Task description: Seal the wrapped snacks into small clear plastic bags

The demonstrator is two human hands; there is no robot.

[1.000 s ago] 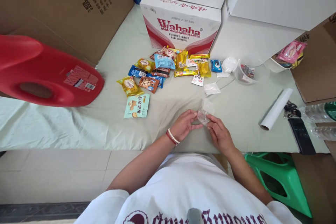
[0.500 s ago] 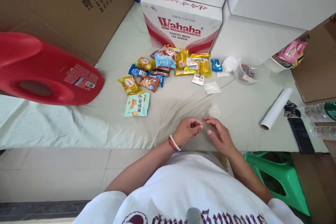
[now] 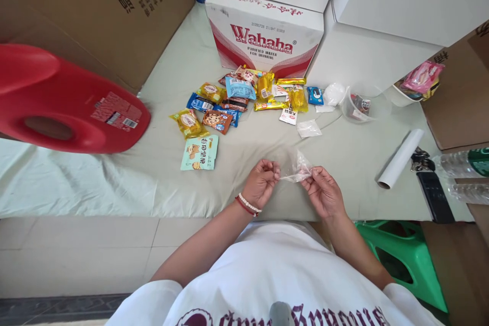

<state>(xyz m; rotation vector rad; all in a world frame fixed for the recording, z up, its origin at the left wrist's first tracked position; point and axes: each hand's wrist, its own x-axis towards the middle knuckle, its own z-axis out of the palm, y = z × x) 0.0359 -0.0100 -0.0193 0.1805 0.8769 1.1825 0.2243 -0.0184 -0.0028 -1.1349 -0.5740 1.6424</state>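
A clear plastic bag (image 3: 293,165) is stretched between my two hands above the table's front part. My left hand (image 3: 263,179) pinches its left edge, a beaded bracelet on the wrist. On the other side, my right hand (image 3: 324,191) grips the bag's right corner between thumb and fingers. Beyond the hands lies a small white packet (image 3: 309,128). A pile of wrapped snacks (image 3: 240,88) sits farther back to the left, with a pale green snack pouch (image 3: 199,153) at its near end.
A Wahaha carton (image 3: 263,35) stands behind the snacks. To the left is a big red jug (image 3: 84,107). On the right are a clear plastic tub (image 3: 357,107), a white roll (image 3: 400,159), keys (image 3: 422,159), a black phone (image 3: 435,197) and plastic bottles (image 3: 458,164). A green stool (image 3: 408,254) stands below.
My hands have moved apart, and the clear bag is now lifted and spread between them. My right hand, open beside the bag before, has closed on it.
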